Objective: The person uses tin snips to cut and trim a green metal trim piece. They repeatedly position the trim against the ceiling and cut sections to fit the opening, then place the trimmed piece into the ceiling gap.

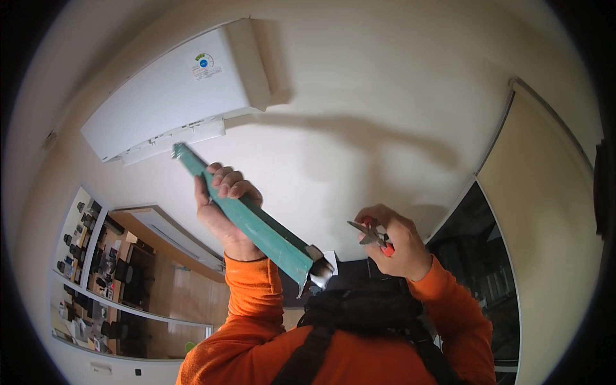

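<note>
My left hand (224, 199) is wrapped around a long green box-like tube (263, 226), held slanting from upper left to lower right. Its lower end gapes, looks dark inside and has a torn flap; the upper end is narrow in this view. Over to the right, my right hand (403, 242) grips red-handled pliers (372, 236). Their grey jaws point left, apart from the tube, and the fingers partly hide the handles. A white wall air conditioner (173, 90) hangs beyond the tube's upper end.
Ahead is a pale wall (359, 77) with my arms' shadows on it. A beige roller blind (552, 212) hangs at the right over a dark window (478, 269). At the lower left, a glazed partition (131, 305) shows desks and chairs. A black strapped bag (359, 301) sits against my chest.
</note>
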Tool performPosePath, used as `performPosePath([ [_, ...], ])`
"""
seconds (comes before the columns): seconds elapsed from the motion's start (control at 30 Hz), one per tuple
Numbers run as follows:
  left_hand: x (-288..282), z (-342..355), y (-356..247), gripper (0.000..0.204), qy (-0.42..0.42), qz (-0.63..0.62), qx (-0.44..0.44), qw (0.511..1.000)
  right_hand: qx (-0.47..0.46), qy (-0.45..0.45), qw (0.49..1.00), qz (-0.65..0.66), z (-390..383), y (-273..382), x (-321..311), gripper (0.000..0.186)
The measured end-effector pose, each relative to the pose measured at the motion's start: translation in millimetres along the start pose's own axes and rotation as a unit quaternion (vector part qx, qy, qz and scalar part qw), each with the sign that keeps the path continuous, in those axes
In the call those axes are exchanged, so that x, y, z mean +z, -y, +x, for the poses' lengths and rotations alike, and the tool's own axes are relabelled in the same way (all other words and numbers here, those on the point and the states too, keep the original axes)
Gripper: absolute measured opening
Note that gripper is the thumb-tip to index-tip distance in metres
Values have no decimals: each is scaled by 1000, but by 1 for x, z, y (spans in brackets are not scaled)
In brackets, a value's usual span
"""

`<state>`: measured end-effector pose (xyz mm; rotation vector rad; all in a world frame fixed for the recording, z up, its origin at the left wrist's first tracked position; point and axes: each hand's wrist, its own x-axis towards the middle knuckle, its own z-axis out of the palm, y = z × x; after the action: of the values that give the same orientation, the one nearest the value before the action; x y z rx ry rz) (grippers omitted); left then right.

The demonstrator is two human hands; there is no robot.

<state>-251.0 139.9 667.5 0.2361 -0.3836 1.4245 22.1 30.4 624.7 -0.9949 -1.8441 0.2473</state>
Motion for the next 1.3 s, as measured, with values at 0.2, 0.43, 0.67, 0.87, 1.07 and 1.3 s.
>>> performPosePath([
  [0.2, 13, -7, -19, 39, 20, 158, 187, 969, 88, 24, 995, 46, -11, -16, 3, 38],
  [0.43, -5, 4, -61, 47, 0, 93, 217, 972, 16, -5, 998, -54, -1, -21, 18, 35],
  [0.67, -28, 8, -81, 50, -37, 28, 135, 990, 18, 5, 994, -107, 21, -6, 19, 32],
  [0.87, -19, 13, -62, 46, -139, 89, 216, 962, -28, -60, 992, -107, 27, 3, 49, 42],
  [1.07, -27, 8, -37, 51, -256, 178, 196, 930, -113, -104, 985, -76, 52, 20, 49, 44],
  [1.3, -19, -5, -23, 35, -146, 241, 235, 930, 85, -22, 993, 76, 50, 26, 36, 27],
])
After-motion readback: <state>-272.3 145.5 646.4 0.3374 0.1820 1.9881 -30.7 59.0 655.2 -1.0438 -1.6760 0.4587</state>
